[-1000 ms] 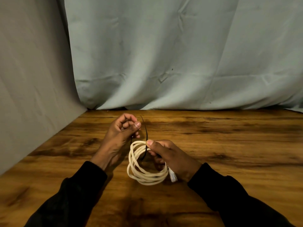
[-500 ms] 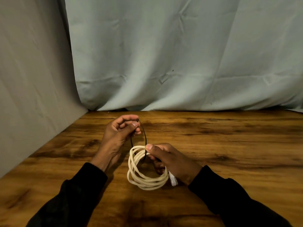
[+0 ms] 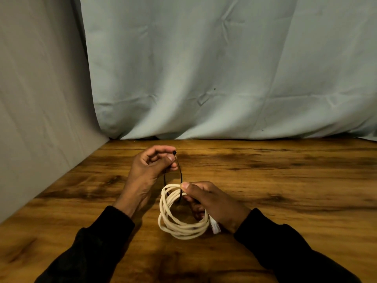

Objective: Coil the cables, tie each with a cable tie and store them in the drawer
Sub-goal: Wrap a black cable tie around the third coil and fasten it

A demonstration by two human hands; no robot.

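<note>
Tie (image 3: 180,174) loops up from coil (image 3: 179,217) toward far-left, both ends pinched in left hand (image 3: 150,170); right hand (image 3: 212,203) clamps coil's right side.

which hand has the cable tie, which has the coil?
Left hand pinches the black cable tie by its head; right hand grips the white cable coil.

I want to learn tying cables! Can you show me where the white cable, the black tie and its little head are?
white cable (image 3: 179,228), head view, on the coil's near loops.
black tie (image 3: 180,174), head view, on its strap.
tie head (image 3: 174,152), head view, on the knob by the left fingertips.
</note>
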